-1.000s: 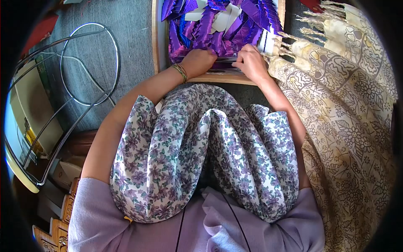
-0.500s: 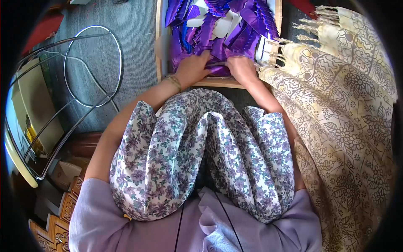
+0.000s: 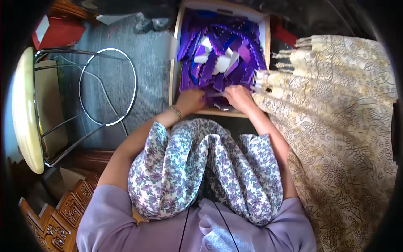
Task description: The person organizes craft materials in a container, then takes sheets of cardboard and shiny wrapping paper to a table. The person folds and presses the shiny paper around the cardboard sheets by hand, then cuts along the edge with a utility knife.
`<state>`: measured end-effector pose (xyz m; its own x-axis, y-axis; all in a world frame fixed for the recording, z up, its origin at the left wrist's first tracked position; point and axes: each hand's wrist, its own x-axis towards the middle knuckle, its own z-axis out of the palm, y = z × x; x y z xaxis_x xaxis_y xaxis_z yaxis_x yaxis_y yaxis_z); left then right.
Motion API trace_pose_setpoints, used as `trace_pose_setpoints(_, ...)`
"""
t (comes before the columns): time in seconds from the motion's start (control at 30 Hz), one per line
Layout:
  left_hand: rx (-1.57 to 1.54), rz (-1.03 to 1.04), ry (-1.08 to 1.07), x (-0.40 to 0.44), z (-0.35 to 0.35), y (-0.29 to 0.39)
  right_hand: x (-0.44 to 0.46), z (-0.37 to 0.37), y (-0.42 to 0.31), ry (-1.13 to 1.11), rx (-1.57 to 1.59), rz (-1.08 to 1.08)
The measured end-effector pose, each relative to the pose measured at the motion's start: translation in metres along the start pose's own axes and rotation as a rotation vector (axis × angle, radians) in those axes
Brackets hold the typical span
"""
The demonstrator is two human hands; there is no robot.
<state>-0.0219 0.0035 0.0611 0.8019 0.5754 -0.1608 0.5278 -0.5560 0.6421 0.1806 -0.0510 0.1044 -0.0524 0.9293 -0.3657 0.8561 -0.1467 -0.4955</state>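
Purple foil pieces point(image 3: 208, 69) are lying in the wooden box point(image 3: 265, 42), looking light, slick and easily creased, probably best taken by their edges. The left hand point(image 3: 192, 100) and right hand point(image 3: 240, 98) are resting at its near end; whether either blurred grip is holding one, I can't tell.

Probably a home: carved woodwork point(image 3: 56, 230), tipped stool point(image 3: 28, 115), fringed cloth point(image 3: 336, 126).

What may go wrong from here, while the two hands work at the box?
The purple strips lie heaped and overlapping in the box, so the left hand or right hand might crease some. The fringed cloth lies close beside the box, near the right hand, so it might catch on that hand or drag strips out.
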Motion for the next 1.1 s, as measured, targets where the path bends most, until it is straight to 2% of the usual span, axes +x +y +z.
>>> trace_pose_setpoints(0.03, 0.118, -0.033, -0.080, 0.003, -0.004, 0.008, 0.003, -0.002, -0.001, -0.008, 0.034, 0.009)
trace_pose_setpoints(0.1, 0.241, 0.084, -0.054, 0.027, -0.005, 0.021, 0.001, -0.003, 0.001, -0.020, 0.012, 0.101)
trace_pose_setpoints(0.23, 0.292, 0.257, 0.014, 0.038, -0.010, 0.024, -0.007, -0.005, 0.011, 0.013, -0.019, 0.126)
trace_pose_setpoints(0.37, 0.295, 0.344, 0.162, 0.038, -0.008, 0.025, -0.021, 0.022, 0.028, 0.322, 0.049, 0.096)
trace_pose_setpoints(0.53, 0.307, 0.195, 0.079, 0.033, -0.014, 0.028, -0.036, 0.030, 0.032, 0.548, 0.249, -0.006)
trace_pose_setpoints(0.57, 0.312, 0.195, 0.078, 0.035, -0.014, 0.027, -0.033, 0.026, 0.032, 0.552, 0.253, -0.008)
trace_pose_setpoints(0.7, 0.197, 0.142, 0.057, 0.036, -0.010, 0.022, -0.021, -0.002, 0.030, 0.204, 0.228, 0.154)
trace_pose_setpoints(0.9, 0.082, 0.038, 0.076, 0.031, -0.016, 0.031, -0.025, -0.010, 0.012, 0.308, -0.081, 0.113)
trace_pose_setpoints(1.03, 0.061, 0.018, 0.041, 0.033, -0.015, 0.028, -0.033, 0.010, 0.022, 0.197, -0.388, 0.258)
trace_pose_setpoints(1.1, 0.076, 0.023, 0.042, 0.032, -0.012, 0.027, -0.028, 0.009, 0.017, 0.177, -0.333, 0.250)
